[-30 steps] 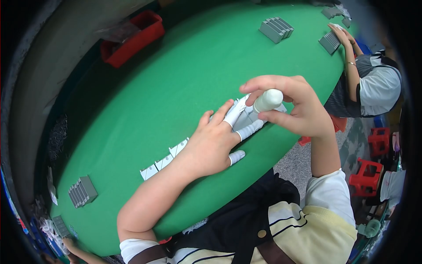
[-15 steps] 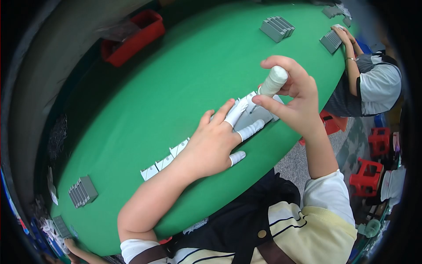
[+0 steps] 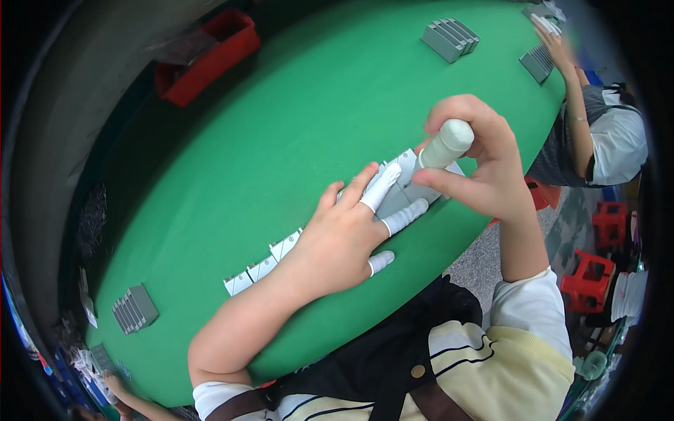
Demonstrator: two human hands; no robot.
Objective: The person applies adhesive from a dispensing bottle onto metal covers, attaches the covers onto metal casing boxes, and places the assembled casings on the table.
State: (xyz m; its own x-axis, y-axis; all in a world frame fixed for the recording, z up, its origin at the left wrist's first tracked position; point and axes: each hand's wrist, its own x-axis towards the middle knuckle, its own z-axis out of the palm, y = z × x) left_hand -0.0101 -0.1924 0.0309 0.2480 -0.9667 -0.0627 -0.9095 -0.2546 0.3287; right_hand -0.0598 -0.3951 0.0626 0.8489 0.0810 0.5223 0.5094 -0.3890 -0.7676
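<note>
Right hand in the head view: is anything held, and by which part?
The right hand holds a white, round-ended cylindrical object by its lower part, between thumb and curled fingers.

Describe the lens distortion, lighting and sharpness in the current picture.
Head view: strong fisheye distortion, the green table looking bowed, corners black; head view: light brighter mid-table, dimmer around the red bin; head view: left hand fairly sharp.
</note>
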